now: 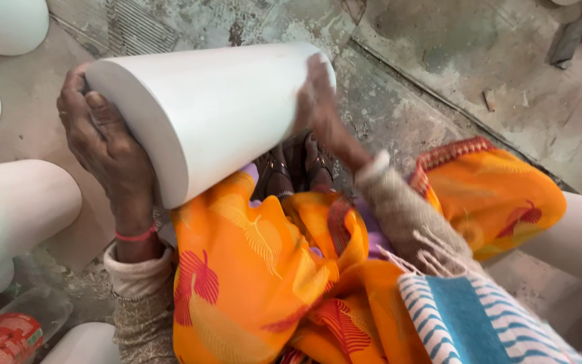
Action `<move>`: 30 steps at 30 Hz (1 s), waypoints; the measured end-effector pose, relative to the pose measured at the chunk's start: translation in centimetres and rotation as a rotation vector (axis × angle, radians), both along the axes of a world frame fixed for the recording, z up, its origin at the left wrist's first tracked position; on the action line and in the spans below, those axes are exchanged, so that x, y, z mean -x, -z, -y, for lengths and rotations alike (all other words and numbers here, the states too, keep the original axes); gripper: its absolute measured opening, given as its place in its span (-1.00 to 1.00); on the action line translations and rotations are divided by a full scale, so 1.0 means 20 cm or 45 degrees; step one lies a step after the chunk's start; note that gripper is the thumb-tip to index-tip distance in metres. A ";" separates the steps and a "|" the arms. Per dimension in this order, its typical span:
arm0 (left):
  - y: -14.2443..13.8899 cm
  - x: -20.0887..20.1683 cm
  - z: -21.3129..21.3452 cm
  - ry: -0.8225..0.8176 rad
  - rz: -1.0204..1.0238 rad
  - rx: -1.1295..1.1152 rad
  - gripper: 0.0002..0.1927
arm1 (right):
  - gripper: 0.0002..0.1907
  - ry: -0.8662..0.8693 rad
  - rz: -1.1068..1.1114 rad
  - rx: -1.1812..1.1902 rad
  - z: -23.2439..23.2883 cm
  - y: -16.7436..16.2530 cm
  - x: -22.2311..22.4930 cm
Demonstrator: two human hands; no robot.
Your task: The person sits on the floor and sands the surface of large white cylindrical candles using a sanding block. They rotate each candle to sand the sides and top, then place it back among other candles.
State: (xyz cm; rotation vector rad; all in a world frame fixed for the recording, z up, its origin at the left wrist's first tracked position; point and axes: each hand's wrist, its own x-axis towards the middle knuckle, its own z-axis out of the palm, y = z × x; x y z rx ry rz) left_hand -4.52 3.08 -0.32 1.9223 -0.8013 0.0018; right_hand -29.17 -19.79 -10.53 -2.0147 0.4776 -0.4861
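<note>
We hold a white tapered cylinder on its side across our lap, resting on the orange patterned cloth over our knees. Our left hand cups the wide flat end, fingers curled around its rim. Our right hand lies on the narrow far end, blurred, so we cannot tell how its fingers are set.

With only one sure hold, the smooth piece could roll off the cloth and chip on the concrete floor.

More white pieces at the left are cut off by the frame. A plastic bottle near left is indistinct.
</note>
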 end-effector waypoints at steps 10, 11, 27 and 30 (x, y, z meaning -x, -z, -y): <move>-0.07 0.06 -0.01 -0.027 -0.001 -0.064 -0.43 | -0.10 0.128 -0.346 0.340 -0.17 -0.24 0.06; -0.07 0.06 0.00 -0.034 -0.001 -0.059 -0.43 | 0.00 0.109 -0.354 0.234 -0.15 -0.26 0.05; -0.06 0.02 0.08 0.021 0.169 -0.035 -0.60 | -0.53 0.507 0.269 -1.012 0.23 0.09 0.28; -0.10 -0.07 0.16 0.122 0.330 0.079 -0.72 | -0.68 0.678 0.759 -1.506 0.27 0.03 0.40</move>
